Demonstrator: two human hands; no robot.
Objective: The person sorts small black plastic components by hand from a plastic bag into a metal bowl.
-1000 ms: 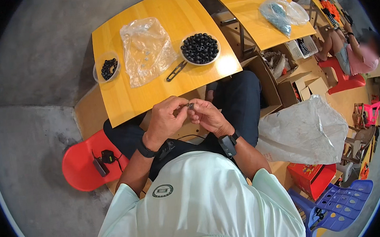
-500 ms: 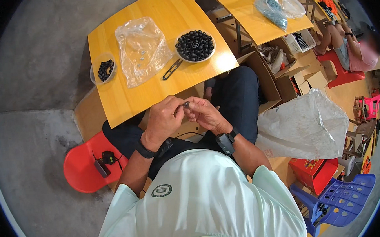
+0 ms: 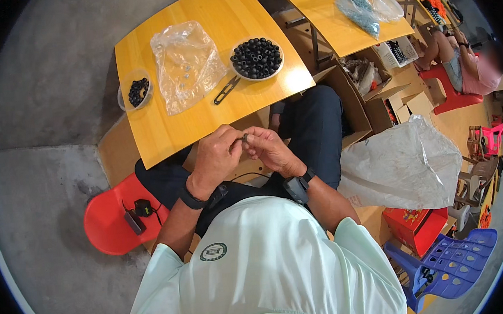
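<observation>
A small dark part (image 3: 244,137), too tiny to make out in detail, is pinched between the fingertips of the left hand (image 3: 216,157) and the right hand (image 3: 269,150). It sits above the lap, just below the near edge of the yellow table (image 3: 162,128), both hands touching it.

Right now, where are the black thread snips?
In the head view, the black thread snips lie on the yellow table, between the clear plastic bag and the bowl of black rings.

Yellow table (image 3: 162,128): bag (image 3: 187,65); bowl (image 3: 256,58); cup (image 3: 136,90); snips (image 3: 226,90)
</observation>
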